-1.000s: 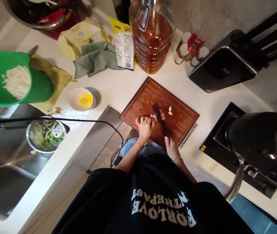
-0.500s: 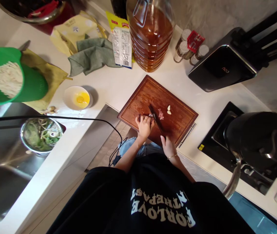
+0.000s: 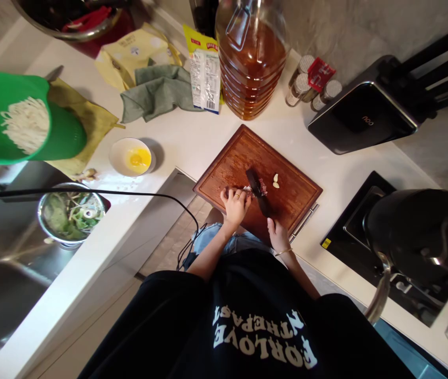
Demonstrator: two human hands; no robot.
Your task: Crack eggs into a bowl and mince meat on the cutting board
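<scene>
On the wooden cutting board [image 3: 224, 158], a dark-bladed knife [image 3: 258, 190] is gripped by its handle in my right hand [image 3: 278, 235]. The blade lies tilted flat among small reddish chopped bits [image 3: 263, 186]. Just left of the blade, my left hand [image 3: 235, 206] presses down with curled fingers. A pale, reddish piece shows at its fingertips, but its kind is mostly hidden. Two peeled garlic cloves [image 3: 275, 181] rest on the board to the right of the knife.
Left of the board stand a bowl with raw egg [image 3: 114, 158], a green basket of noodles [image 3: 67, 139] and a sink [image 3: 7, 284] holding a bowl of greens [image 3: 64, 216]. A large oil jug [image 3: 250, 79] and knife block [image 3: 362, 118] stand behind; a black pot [image 3: 415, 231] is at right.
The knife has turned from edge-on to showing its broad side and shifted slightly right with my right hand. My left hand stays in nearly the same place on the board.
</scene>
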